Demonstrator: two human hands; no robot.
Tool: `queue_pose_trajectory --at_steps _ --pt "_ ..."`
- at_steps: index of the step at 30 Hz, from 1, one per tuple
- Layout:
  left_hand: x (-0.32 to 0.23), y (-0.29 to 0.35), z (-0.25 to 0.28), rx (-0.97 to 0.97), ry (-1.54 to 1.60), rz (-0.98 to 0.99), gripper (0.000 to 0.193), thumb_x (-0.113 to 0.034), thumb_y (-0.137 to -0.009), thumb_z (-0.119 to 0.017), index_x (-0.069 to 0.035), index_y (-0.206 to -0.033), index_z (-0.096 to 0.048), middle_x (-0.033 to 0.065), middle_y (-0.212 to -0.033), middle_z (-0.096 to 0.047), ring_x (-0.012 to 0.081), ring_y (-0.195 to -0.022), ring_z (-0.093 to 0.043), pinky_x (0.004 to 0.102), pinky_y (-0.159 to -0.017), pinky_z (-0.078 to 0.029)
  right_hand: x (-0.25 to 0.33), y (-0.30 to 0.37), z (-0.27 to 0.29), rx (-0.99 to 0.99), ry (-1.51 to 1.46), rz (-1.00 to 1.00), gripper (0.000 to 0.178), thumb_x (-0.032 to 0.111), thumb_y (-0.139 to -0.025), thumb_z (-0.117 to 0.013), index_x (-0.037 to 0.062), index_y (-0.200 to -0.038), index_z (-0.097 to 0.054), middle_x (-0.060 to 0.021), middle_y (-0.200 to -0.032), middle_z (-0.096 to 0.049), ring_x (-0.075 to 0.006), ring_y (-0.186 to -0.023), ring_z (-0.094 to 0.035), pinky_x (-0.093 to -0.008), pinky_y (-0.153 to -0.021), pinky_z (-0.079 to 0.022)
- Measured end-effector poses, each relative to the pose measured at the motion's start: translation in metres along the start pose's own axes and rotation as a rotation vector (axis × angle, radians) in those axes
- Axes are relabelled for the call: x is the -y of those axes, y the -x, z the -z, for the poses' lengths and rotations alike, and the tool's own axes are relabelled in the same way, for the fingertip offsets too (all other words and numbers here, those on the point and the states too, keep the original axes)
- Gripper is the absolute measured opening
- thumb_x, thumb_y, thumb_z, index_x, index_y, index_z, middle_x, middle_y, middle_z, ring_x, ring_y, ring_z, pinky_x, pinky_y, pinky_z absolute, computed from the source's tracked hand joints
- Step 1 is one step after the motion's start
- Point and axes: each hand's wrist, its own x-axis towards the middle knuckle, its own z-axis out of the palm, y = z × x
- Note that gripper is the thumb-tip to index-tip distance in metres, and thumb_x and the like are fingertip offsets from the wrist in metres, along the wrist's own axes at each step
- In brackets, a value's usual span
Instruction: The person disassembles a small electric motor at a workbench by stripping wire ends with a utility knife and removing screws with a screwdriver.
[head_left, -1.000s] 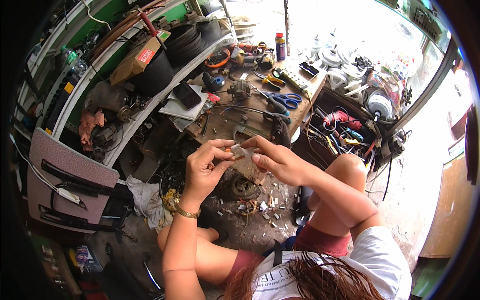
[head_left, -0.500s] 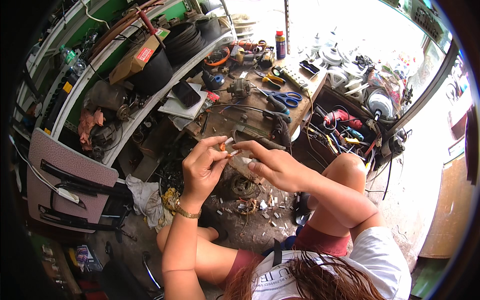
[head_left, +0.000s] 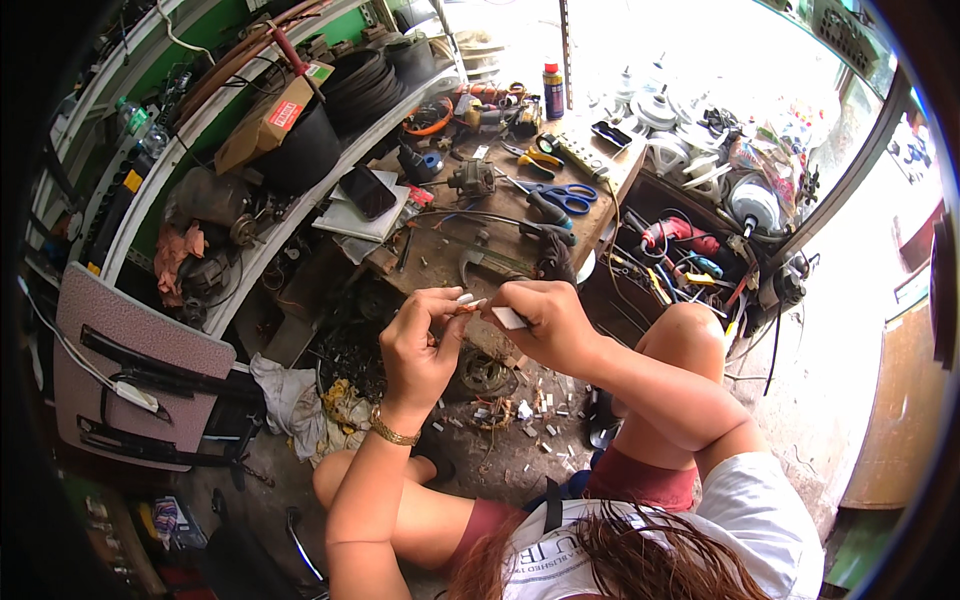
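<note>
In front of me my left hand (head_left: 420, 335) pinches a small white and copper-orange piece (head_left: 467, 303) between thumb and fingertips. My right hand (head_left: 548, 318) meets it from the right, fingers curled, with a flat white strip (head_left: 510, 318) showing under them. Its fingertips are at the piece's right end; whether they grip that too I cannot tell. Below both hands, a round metal part with an open centre (head_left: 484, 373) rests on the floor. Nearer to me lies a tangle of copper-coloured wire (head_left: 492, 412), with several small white bits (head_left: 548, 432) scattered around.
On the wooden bench (head_left: 450, 235) ahead are blue-handled scissors (head_left: 568, 198), yellow-handled pliers (head_left: 535, 160), a small motor (head_left: 470, 180) and a spray can (head_left: 553, 92). A phone (head_left: 368, 192) lies at its left. Tools fill a drawer (head_left: 680, 260) at right; a padded panel (head_left: 140, 370) stands left.
My right hand has curled its fingers and turned, bringing the flat white strip into view. My left hand has shifted slightly right and down, still pinching the small piece.
</note>
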Motion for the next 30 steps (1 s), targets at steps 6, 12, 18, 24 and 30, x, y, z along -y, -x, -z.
queue_pose_trajectory --at_steps 6,12,18,24,30 --pt "0.018 0.001 0.005 0.043 0.181 0.107 0.012 -0.006 -0.087 -0.071 -0.003 -0.093 -0.061 0.0102 -0.108 -0.07 0.0084 -0.079 -0.064 0.0195 -0.059 -0.049 0.002 -0.004 0.018 0.417 -0.099 0.053 0.026 0.022 -0.089 -0.067 0.0048 -0.106 -0.06 -0.0163 -0.086 -0.065 -0.0378 -0.077 -0.064 -0.043 -0.064 -0.049" --pt "0.028 0.001 0.01 0.11 0.353 0.09 0.013 -0.005 -0.086 -0.072 -0.002 -0.094 -0.062 0.0122 -0.111 -0.068 0.0115 -0.088 -0.066 0.0223 -0.072 -0.055 0.006 -0.008 0.026 0.24 -0.153 -0.101 0.037 0.029 -0.099 -0.049 0.0059 -0.127 -0.042 -0.023 -0.102 -0.064 -0.0441 -0.091 -0.062 -0.0476 -0.076 -0.048" --pt "0.032 0.001 0.01 0.122 0.371 0.06 0.013 -0.004 -0.086 -0.072 -0.002 -0.093 -0.062 0.0129 -0.112 -0.067 0.0125 -0.091 -0.067 0.0226 -0.074 -0.055 0.015 -0.01 0.029 0.493 0.011 -0.107 0.033 0.024 -0.101 -0.048 0.003 -0.127 -0.047 -0.0184 -0.096 -0.066 -0.0362 -0.089 -0.066 -0.0432 -0.075 -0.05" --pt "0.031 -0.003 0.011 0.143 0.382 0.03 0.013 -0.006 -0.086 -0.073 -0.002 -0.092 -0.062 0.0139 -0.112 -0.067 0.0133 -0.09 -0.067 0.0228 -0.073 -0.055 0.005 -0.01 0.029 0.387 -0.376 -0.389 0.031 0.028 -0.102 -0.048 0.0069 -0.125 -0.046 -0.0191 -0.083 -0.064 -0.0403 -0.083 -0.064 -0.0465 -0.07 -0.046" --pt "0.031 -0.004 0.008 0.067 0.32 0.021 0.012 -0.003 -0.082 -0.075 -0.004 -0.09 -0.065 0.0094 -0.107 -0.07 0.0069 -0.074 -0.063 0.0185 -0.055 -0.045 0.011 -0.003 0.024 0.478 -0.099 -0.172 0.039 0.031 -0.1 -0.05 0.0078 -0.131 -0.042 -0.021 -0.087 -0.064 -0.0412 -0.084 -0.063 -0.0489 -0.072 -0.047"
